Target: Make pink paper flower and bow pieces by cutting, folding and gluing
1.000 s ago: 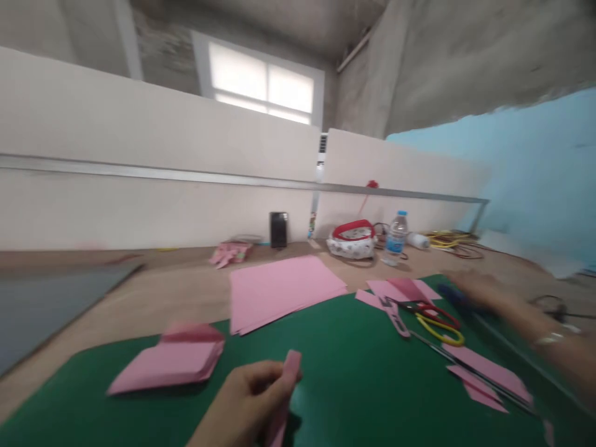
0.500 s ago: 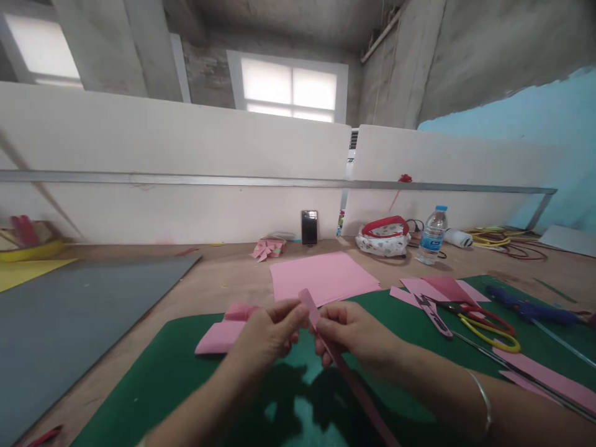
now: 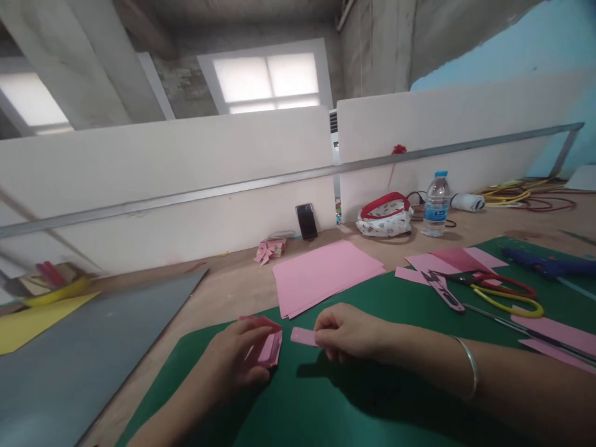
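My left hand is closed around a small folded pink paper box above the green mat; its open end faces right. Between the thumb and fingers of my right hand is a pink paper strip, its free end pointing left. A short gap separates the strip's tip from the box. The rest of the strip is hidden behind my right hand. Beyond both hands lies a stack of pink paper sheets.
To the right are pink snips, scissors with red and yellow handles and a blue glue gun. Farther back stand a water bottle, a white and red pouch and a phone. A grey board covers the left.
My left hand has let go of the strip, moved left and taken hold of the pink paper box. The strip in my right hand has turned to point left. My view has tilted.
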`<state>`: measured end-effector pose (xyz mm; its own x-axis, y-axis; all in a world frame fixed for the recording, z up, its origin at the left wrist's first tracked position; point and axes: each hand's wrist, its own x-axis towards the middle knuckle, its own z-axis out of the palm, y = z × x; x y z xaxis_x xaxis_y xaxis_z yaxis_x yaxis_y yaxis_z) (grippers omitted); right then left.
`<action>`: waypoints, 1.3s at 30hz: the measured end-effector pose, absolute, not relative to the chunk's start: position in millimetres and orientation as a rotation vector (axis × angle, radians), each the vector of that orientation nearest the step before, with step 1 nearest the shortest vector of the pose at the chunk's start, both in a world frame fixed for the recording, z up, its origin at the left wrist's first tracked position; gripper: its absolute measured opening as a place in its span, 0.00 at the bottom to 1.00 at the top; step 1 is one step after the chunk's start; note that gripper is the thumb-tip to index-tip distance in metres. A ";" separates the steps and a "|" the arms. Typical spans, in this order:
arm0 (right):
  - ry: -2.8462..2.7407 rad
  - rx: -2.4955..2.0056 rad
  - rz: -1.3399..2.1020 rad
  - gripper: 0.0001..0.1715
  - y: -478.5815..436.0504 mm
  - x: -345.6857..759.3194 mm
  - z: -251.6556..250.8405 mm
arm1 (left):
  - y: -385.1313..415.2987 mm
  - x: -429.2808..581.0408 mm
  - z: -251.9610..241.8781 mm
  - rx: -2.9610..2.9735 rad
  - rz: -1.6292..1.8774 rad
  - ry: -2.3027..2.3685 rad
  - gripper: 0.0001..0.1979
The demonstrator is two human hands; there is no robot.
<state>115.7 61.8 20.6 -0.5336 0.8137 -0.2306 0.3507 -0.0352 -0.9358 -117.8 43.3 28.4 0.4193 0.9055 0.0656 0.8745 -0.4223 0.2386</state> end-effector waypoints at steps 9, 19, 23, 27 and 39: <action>-1.784 -1.355 1.572 0.07 64.6 118.7 14.4 | 21.7 -93.0 13.5 2.365 0.682 1.460 0.20; -1.824 -1.345 1.662 0.08 61.9 118.9 14.8 | 21.6 -91.6 11.2 2.226 0.735 1.553 0.18; -1.845 -1.346 1.678 0.09 61.2 118.7 17.4 | 21.2 -89.5 9.4 2.215 0.734 1.534 0.19; -1.855 -1.361 1.665 0.09 60.1 117.9 19.0 | 20.6 -89.2 7.9 2.199 0.730 1.495 0.18; -1.855 -1.351 1.681 0.08 60.1 119.2 22.3 | 18.6 -87.1 1.6 2.274 0.752 1.524 0.19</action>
